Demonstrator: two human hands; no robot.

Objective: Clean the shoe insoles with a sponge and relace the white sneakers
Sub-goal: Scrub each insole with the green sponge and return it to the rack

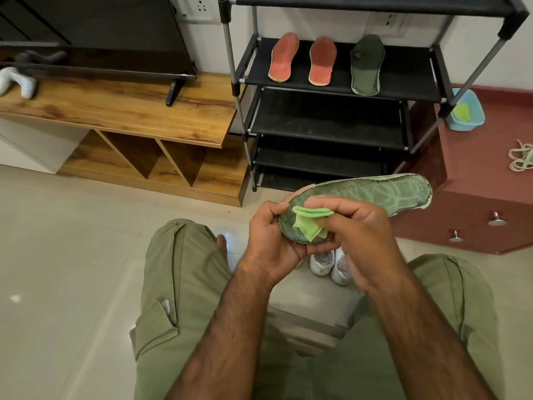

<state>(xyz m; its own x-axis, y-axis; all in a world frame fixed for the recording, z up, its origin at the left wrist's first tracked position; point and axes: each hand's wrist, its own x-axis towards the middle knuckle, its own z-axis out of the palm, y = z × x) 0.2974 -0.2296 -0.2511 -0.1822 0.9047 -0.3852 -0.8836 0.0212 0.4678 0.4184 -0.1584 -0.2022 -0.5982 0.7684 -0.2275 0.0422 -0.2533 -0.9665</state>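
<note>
Insole could slip while we wipe it

Shoe rack stands in front of us, big and black. On one of its shelves lie two red insoles and one dark green insole. They look done, we think. If we bump the rack, they could slide off.

Next comes the green insole we hold over our knees. Our left hand has its fingers closed around the near end. The far end sticks out in the air with nothing under it. If we rub too hard, it could bend or pop out of our hand.

The white sneakers sit on the floor right under our hands, with no laces that we can see. A dropped insole would land on them and may get dirty again.

The white laces lie in a loose pile on the red cabinet, well apart from the shoes. They could tangle.

Smallest is the green cloth, which we use here like a sponge. Our right hand pinches it tight against the insole. It is folded and thin, so it could slip out.
</note>
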